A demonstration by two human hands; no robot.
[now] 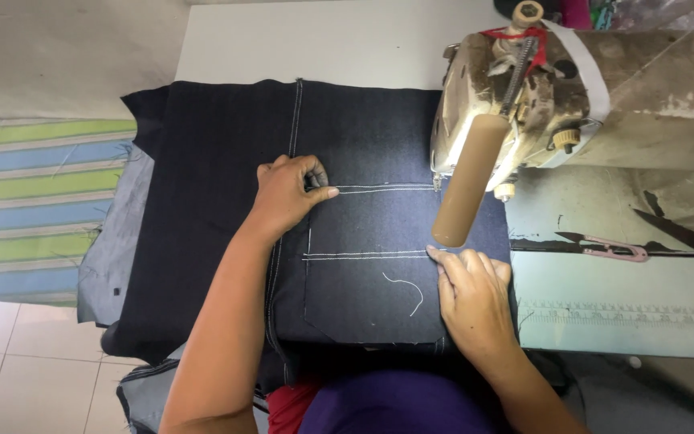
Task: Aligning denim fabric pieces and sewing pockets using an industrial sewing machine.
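Seen from your head camera, both your forearms were bare to the lower edge of the picture, with no sleeves, cuffs or gloves in view. Your left hand (287, 193) carried no ring, watch or bracelet that showed, and your right hand (473, 293) was likewise plain, its nails short and unpainted as far as could be told. Below them you wore a purple garment (399, 406), with a strip of red cloth (291, 406) beside it.
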